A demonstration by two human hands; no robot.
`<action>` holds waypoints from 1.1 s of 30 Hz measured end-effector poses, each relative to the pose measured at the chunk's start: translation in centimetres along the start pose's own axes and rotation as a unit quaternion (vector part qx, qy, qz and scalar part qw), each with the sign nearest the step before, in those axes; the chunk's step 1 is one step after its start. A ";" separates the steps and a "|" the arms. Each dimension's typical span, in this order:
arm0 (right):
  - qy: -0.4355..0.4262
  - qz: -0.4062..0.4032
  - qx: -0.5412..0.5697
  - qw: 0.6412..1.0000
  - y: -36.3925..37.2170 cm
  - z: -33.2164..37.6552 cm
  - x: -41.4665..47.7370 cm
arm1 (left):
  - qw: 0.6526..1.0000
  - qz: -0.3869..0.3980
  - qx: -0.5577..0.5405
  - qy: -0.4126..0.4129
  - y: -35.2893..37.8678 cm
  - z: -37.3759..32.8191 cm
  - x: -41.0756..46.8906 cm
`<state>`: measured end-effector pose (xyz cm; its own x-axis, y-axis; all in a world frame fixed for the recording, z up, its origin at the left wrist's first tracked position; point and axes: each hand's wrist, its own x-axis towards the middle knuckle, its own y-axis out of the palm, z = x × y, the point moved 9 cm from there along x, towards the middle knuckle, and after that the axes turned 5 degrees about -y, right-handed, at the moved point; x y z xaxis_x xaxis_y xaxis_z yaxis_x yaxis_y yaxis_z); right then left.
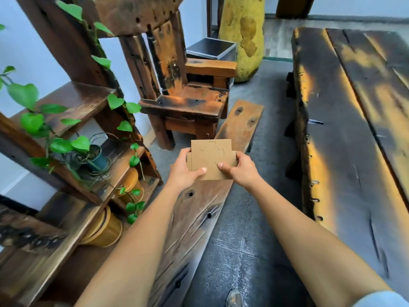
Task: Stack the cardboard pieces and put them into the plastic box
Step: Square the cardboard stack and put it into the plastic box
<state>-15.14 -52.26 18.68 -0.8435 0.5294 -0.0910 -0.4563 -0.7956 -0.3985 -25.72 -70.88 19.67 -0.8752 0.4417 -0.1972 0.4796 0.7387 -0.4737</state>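
A small stack of brown cardboard pieces (211, 157) is held flat in front of me, above a wooden bench. The top piece shows cut curved lines, and the edges of lower pieces stick out at the left and right. My left hand (184, 171) grips the stack's left side with the thumb on top. My right hand (241, 169) holds the right side, thumb pressed on the top piece. A dark box with a grey rim (211, 48) stands on the floor far behind the chair; whether it is the plastic box I cannot tell.
A long wooden bench (199, 218) runs under my hands. A heavy wooden table (354, 129) fills the right side. A wooden chair (181, 100) stands ahead, a plant shelf (88, 151) with pots at the left, a yellow trunk-like piece (243, 36) behind. My shoe (234, 299) shows on the grey floor.
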 end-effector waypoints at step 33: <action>0.187 -0.258 0.067 0.946 -28.2 -21.2 -9.8 | 0.947 0.277 0.118 0.110 36.7 -13.1 1.0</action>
<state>12.01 -28.76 11.48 -0.3515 0.9045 -0.2416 -0.8325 -0.4200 -0.3614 -8.18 -36.68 13.30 -0.4465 0.8428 -0.3007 0.8112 0.2395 -0.5334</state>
